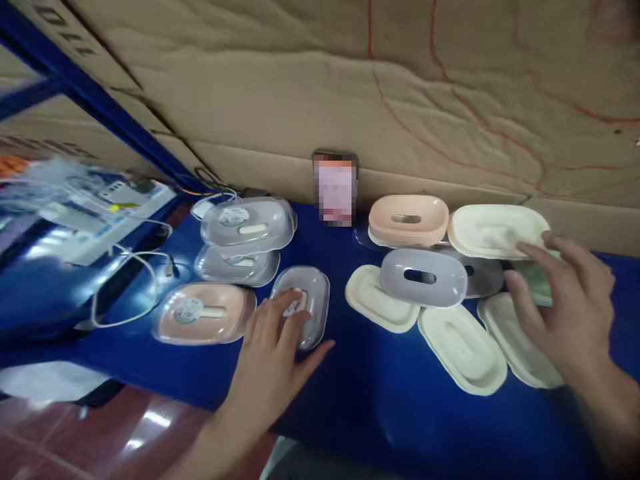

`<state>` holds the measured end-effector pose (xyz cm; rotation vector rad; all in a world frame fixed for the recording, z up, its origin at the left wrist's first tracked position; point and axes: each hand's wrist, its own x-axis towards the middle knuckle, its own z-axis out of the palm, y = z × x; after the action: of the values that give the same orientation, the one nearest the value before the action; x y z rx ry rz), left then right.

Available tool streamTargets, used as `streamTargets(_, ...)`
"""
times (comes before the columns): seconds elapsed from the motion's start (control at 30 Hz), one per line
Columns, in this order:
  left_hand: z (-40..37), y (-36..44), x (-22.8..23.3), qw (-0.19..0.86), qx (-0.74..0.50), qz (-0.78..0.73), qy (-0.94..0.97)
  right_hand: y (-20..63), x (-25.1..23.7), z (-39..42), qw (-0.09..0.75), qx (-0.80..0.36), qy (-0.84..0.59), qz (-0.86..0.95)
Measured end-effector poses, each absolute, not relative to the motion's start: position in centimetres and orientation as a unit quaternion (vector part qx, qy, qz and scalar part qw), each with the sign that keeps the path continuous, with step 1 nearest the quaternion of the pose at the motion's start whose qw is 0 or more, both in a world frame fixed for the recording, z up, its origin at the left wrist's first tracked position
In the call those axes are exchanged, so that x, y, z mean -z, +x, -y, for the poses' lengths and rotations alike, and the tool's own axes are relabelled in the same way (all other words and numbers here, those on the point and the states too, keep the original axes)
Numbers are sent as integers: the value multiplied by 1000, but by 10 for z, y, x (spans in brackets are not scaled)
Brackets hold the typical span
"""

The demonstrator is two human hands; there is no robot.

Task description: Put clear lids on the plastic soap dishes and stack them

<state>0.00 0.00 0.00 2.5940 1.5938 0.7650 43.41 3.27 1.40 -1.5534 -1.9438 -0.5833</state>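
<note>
Left hand (273,347) comes up from the bottom centre of the frame, palm down, fingers spread and flat, fingertips resting on a clear-lidded grey soap dish (306,303) just left of centre. That dish lies with its long axis running from lower right up to upper left, tilted a little off vertical in the frame. Nothing is pinched here, the fingers are open and simply pressing on the lid.

Over on the right edge, the right hand (563,303) reaches in from the lower right, wrist low, fingers loosely curled and open, hovering over a pale green dish (537,283) at middle right. I cannot tell whether the fingertips touch it or the cream tray (493,230) just above; the hand is blurred.

Left of the left hand sits a pink lidded dish (205,313), long axis left to right, with two stacked grey lidded dishes (247,227) above it. Centre right, a grey slotted insert (424,277) lies across cream trays, a peach insert (409,219) behind it. All of it rests on the blue tabletop (370,387), with a cardboard wall (350,80) across the top
</note>
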Motion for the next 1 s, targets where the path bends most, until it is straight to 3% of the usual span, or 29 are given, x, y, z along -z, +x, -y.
streamTargets(0.17, 19, -2, -1, 143, -351, -538, 753, 390, -18, 0, 272, 185, -458, 826)
streamTargets(0.4, 47, 18, -8, 566, -450, -452, 523, 301, 11, 48, 240, 67, -311, 917)
streamTargets(0.53, 43, 38, -22, 708, -425, -419, 379, 296, 10, 54, 326, 112, -327, 880)
streamTargets(0.8, 20, 77, -47, 761, -369, -309, 435, 318, -12, 50, 356, 123, -391, 840)
streamTargets(0.93, -19, 101, -58, 684, -419, -297, 519, 333, -27, 46, 426, 135, -388, 806)
streamTargets(1.0, -53, 116, -65, 567, -449, -233, 651, 343, -35, 41, 411, 142, -384, 815)
